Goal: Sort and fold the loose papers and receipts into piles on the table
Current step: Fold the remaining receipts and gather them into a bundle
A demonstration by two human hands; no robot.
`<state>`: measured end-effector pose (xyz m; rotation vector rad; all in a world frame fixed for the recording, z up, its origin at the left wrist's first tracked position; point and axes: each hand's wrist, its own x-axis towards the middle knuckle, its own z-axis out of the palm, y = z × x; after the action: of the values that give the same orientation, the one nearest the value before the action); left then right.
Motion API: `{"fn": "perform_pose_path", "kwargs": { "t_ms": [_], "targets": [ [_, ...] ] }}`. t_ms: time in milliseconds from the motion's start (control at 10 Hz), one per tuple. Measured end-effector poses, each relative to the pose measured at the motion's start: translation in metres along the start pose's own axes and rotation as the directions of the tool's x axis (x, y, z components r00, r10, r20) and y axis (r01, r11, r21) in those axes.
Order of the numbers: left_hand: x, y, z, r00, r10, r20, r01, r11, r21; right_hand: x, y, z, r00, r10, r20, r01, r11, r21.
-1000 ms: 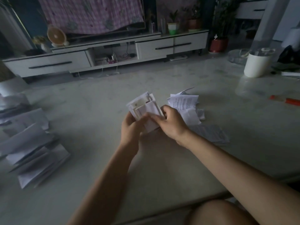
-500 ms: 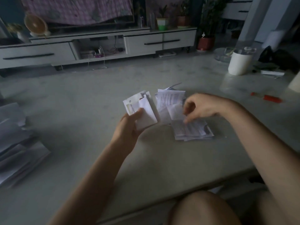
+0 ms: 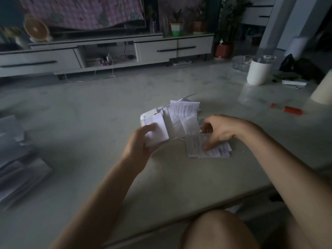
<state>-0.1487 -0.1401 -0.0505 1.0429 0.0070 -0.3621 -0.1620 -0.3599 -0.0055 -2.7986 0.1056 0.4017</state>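
My left hand [image 3: 142, 141] grips a small stack of folded white receipts [image 3: 156, 128], held just above the table's middle. Right beside it lies a loose heap of printed receipts [image 3: 185, 114]. In front of that heap a flat printed slip pile [image 3: 195, 146] rests on the table, and my right hand [image 3: 219, 130] reaches down onto it, fingertips pressing the top slip. Whether the fingers pinch the slip or only touch it is unclear. A larger pile of folded papers [image 3: 19, 169] lies blurred at the table's left edge.
On the pale table [image 3: 100, 123], a white cup [image 3: 258, 71] stands far right with a red marker [image 3: 287, 109] nearer me. Dark items and a clear dish sit behind the cup. My knee [image 3: 215, 229] shows below the table's near edge. A TV cabinet stands behind.
My right hand left the stack in my left hand, swung right and came down onto the flat slip pile. The left hand keeps its stack; the view shifted slightly.
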Motion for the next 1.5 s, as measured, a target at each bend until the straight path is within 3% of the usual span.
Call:
{"fn": "perform_pose_path", "kwargs": {
  "t_ms": [100,200,300,400,500,600,700,800,1000,1100,1300,1500],
  "targets": [
    [-0.006,0.002,0.001,0.998,-0.036,0.059,0.034,0.999,0.043,0.001,0.0,-0.001,0.998,-0.018,-0.06,0.018,1.0,0.004],
    [0.003,-0.003,0.001,0.999,0.053,0.006,-0.053,0.99,0.133,0.004,0.003,-0.001,0.992,-0.03,-0.121,0.034,0.999,0.038],
    [0.004,-0.006,-0.005,0.989,0.135,0.055,-0.145,0.942,0.303,0.006,0.009,-0.003,0.983,-0.034,-0.181,0.044,0.998,0.05],
    [0.005,-0.001,-0.004,0.995,0.059,-0.086,-0.054,0.997,0.053,0.006,0.013,-0.008,0.98,-0.044,-0.196,0.059,0.996,0.073],
    [0.0,0.0,-0.004,0.999,-0.012,0.042,0.013,1.0,-0.028,-0.001,0.013,-0.016,0.977,-0.062,-0.204,0.102,0.976,0.193],
    [0.004,0.002,0.004,0.994,-0.099,0.034,0.102,0.99,-0.093,-0.01,0.007,-0.027,0.977,-0.077,-0.201,0.161,0.88,0.446],
    [0.002,0.005,0.006,0.99,-0.126,0.056,0.133,0.982,-0.135,-0.015,-0.008,-0.03,0.955,-0.051,-0.291,0.232,0.741,0.63],
    [-0.002,0.008,0.006,0.99,-0.109,0.091,0.124,0.977,-0.176,-0.011,-0.029,-0.019,0.926,0.005,-0.378,0.276,0.674,0.685],
    [-0.002,0.009,0.009,0.987,-0.103,0.123,0.126,0.972,-0.199,0.001,-0.058,0.011,0.925,0.0,-0.38,0.301,0.611,0.732],
    [0.0,0.008,0.008,0.987,-0.099,0.123,0.124,0.97,-0.211,0.006,-0.062,0.017,0.904,-0.017,-0.427,0.332,0.658,0.676],
    [0.005,0.007,0.006,0.995,-0.059,0.08,0.069,0.991,-0.116,0.015,-0.061,0.02,0.864,0.082,-0.497,0.249,0.788,0.563],
    [0.008,-0.006,0.006,0.971,0.232,-0.059,-0.21,0.945,0.25,0.008,-0.086,0.036,0.902,-0.014,-0.432,0.353,0.601,0.717]
  ]
}}
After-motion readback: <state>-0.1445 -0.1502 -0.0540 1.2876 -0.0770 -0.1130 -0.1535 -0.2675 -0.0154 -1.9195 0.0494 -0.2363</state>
